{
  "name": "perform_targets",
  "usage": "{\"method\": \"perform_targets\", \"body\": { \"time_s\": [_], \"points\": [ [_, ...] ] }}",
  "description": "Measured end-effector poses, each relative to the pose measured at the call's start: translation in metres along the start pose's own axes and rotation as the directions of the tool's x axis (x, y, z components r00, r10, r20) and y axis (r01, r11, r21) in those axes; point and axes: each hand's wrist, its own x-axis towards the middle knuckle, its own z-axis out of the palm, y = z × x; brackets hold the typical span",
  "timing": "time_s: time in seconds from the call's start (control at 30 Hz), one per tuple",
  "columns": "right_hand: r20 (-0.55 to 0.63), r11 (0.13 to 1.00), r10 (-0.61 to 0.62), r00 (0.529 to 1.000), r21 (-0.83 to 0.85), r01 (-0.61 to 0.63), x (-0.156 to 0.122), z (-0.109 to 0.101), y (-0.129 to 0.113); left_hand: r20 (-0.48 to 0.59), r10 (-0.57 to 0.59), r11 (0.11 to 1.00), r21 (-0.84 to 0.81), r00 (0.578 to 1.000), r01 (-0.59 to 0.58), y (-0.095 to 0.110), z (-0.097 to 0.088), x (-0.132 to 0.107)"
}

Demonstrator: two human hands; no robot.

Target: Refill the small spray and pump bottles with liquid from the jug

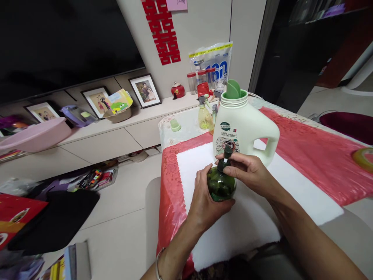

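A dark green pump bottle (221, 184) is held over the white mat (303, 198). My left hand (201, 202) wraps round its body from the left and below. The fingers and thumb of my right hand (247, 167) grip the collar of its black pump head (225, 159). Just behind the bottle stands a large pale green detergent jug (247, 120) with a handle on its right. A green scoop-like piece (233, 89) sticks out of the jug's open mouth.
Spray bottles (204, 114) stand behind the jug on the left. A small green cap (175, 125) lies near the table's back left corner. Red plastic sheeting (317, 151) covers part of the table. A roll of tape (364, 158) is at the right edge.
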Motion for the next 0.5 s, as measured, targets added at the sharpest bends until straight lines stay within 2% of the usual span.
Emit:
{"method": "perform_targets", "body": {
  "time_s": [0.1, 0.23, 0.37, 0.5],
  "points": [
    [-0.028, 1.0, 0.003, 1.0, -0.02, -0.004, 0.0004, 0.0016, 0.002, -0.029, -0.027, 0.998, 0.06, 0.999, 0.029, 0.0007, 0.0021, -0.0005],
    [-0.001, 1.0, -0.015, 1.0, -0.018, 0.015, 0.0013, -0.0014, 0.0005, -0.019, -0.05, 0.999, 0.006, 0.999, 0.051, -0.0003, 0.0037, -0.0016],
    [0.06, 1.0, -0.012, 0.998, 0.026, 0.01, 0.0021, -0.0059, -0.0011, -0.013, -0.022, 0.999, -0.034, 1.0, 0.022, -0.0023, 0.0034, -0.0024],
    [0.029, 0.999, 0.003, 1.0, 0.054, -0.004, 0.0028, -0.0032, 0.0005, -0.019, 0.0, 1.0, -0.031, 1.0, -0.001, -0.0065, 0.0051, -0.0047]
  ]
}}
